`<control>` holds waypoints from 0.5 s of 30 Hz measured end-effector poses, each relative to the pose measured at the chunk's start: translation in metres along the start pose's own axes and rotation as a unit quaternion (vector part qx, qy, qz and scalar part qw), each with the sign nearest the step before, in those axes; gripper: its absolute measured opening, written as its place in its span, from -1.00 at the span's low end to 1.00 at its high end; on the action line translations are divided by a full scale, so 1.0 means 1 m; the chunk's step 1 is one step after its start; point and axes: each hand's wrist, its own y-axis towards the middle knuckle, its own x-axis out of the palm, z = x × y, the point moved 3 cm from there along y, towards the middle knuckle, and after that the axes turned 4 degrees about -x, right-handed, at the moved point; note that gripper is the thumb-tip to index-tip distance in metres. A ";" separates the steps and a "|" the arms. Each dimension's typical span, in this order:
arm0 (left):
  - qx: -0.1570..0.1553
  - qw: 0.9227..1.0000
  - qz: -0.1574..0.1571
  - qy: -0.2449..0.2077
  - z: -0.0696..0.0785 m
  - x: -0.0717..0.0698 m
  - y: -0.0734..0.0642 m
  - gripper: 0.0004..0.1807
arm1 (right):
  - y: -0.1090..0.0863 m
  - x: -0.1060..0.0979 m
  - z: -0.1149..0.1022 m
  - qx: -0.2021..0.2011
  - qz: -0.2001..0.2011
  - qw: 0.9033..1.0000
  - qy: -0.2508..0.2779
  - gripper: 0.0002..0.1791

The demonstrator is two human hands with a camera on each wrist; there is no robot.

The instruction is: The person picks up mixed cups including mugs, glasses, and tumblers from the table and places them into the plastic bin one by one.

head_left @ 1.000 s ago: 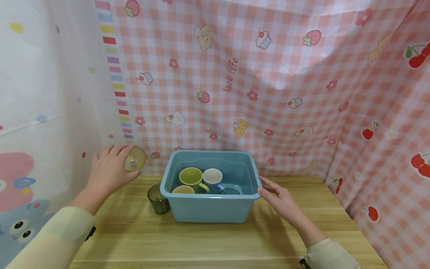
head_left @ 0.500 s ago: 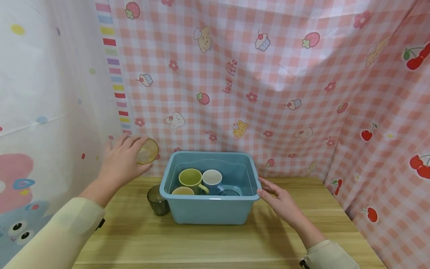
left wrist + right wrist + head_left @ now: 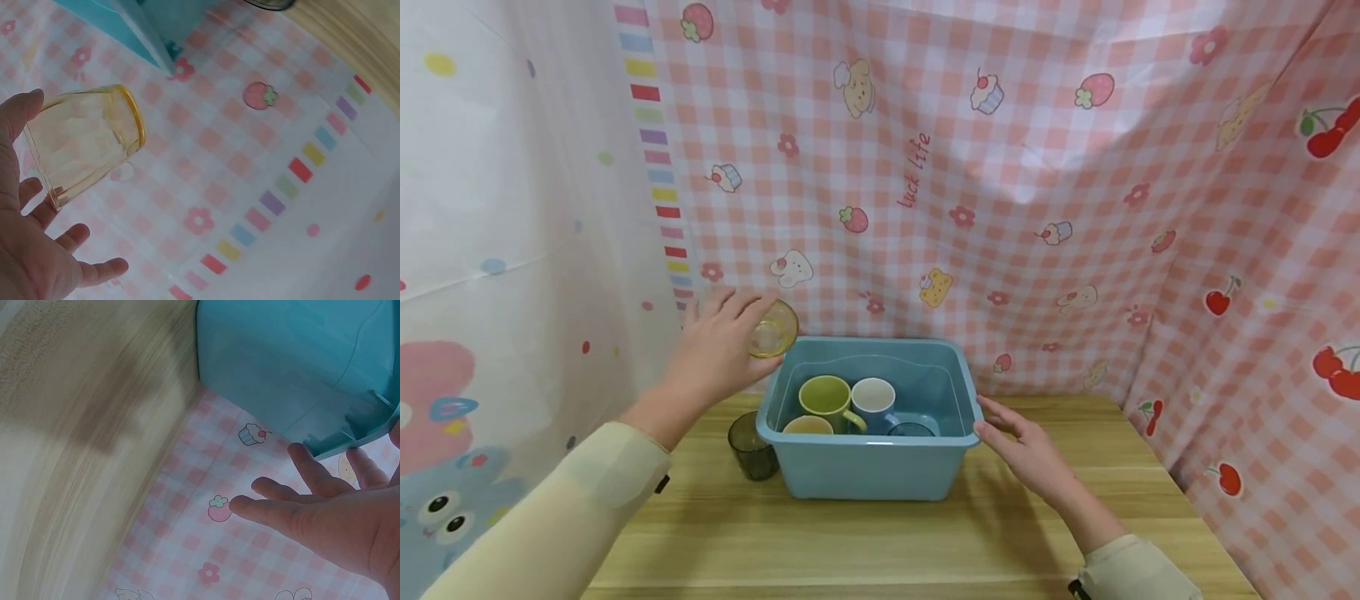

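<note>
My left hand (image 3: 718, 350) holds a clear yellow drinking glass (image 3: 775, 329), tilted, just above the left back corner of a blue plastic tub (image 3: 872, 471). The left wrist view shows the glass (image 3: 87, 134) between the thumb and fingers, with the other fingers spread. On the tub's right side, my right hand (image 3: 1028, 446) touches the rim with its fingertips, its fingers mostly straight. Inside the tub are a green mug (image 3: 825, 393), a blue mug (image 3: 874, 400) with a white inside, a yellowish cup (image 3: 808, 426) and a bluish clear glass (image 3: 913, 430), partly hidden by the front wall.
A dark smoky glass (image 3: 751, 450) stands on the wooden table (image 3: 880, 550), close against the tub's left side. Behind the tub hangs a pink checked cloth (image 3: 1037, 292). White cloth (image 3: 565, 275) hangs at the left.
My left hand has carried the yellow glass rightward and slightly up, from left of the tub to its left back corner. My right hand stays at the rim.
</note>
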 end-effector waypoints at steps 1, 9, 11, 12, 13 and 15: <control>0.004 1.000 -0.001 -0.004 0.003 0.001 0.002 -0.02 | 0.000 0.000 0.000 0.001 0.000 1.000 0.000 -0.28; 0.023 1.000 -0.012 -0.005 0.033 0.009 0.013 0.01 | 0.001 0.000 0.001 -0.004 0.001 1.000 0.001 -0.29; 0.026 0.999 -0.019 -0.009 0.041 0.011 0.016 0.00 | 0.001 0.000 0.002 -0.004 0.001 1.000 0.002 -0.30; 0.028 0.999 -0.023 -0.014 0.045 0.012 0.017 0.00 | 0.001 0.000 0.002 -0.004 0.002 1.000 0.002 -0.30; 0.030 0.999 -0.026 -0.016 0.048 0.013 0.019 0.00 | 0.002 0.000 0.003 -0.003 0.003 1.000 0.003 -0.30; 0.034 0.999 -0.032 -0.023 0.055 0.015 0.021 0.00 | 0.002 0.001 0.003 -0.002 0.003 1.000 0.003 -0.30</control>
